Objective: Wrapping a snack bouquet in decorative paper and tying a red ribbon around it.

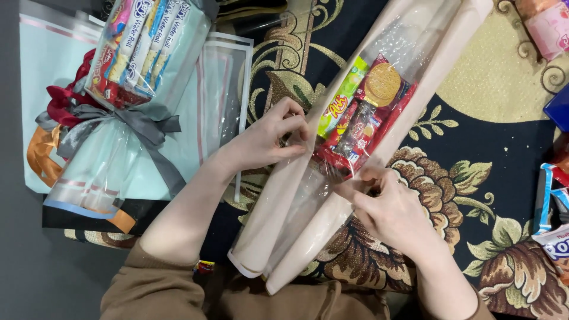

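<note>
Far left, on the grey floor [35, 261], lies a finished bundle [127, 89]: wafer-roll packs wrapped in clear film over pale blue paper, cinched with a grey ribbon [139, 127]. A red ribbon [65, 98] and an orange ribbon [41, 151] peek out beside it, and flat clear bags [222, 95] sit underneath, edged in white.

Moving in, brown sleeves [154, 290] come up from the bottom edge. The left hand [269, 139] is curled shut, fingertips pinched together on the left edge of the wrap [296, 201], right by the snacks. The wrap is a long sheet of peach paper with clear film inside, rolled at both sides, running diagonally from bottom centre to top right over a dark rug [462, 195] with gold and brown flowers.

In the middle of the wrap lie the snacks [355, 127]: a green and yellow stick pack, a round biscuit pack, and red wrappers, all under the film.

Just right, the right hand [388, 207] is closed too, thumb and fingers pinching the film and paper at the wrap's right edge, just below the snacks. The two hands grip opposite sides, snacks between them.

Far right, more packs [554, 213] in blue and white lie on the rug, with a pink pack [548, 24] at the top corner.
</note>
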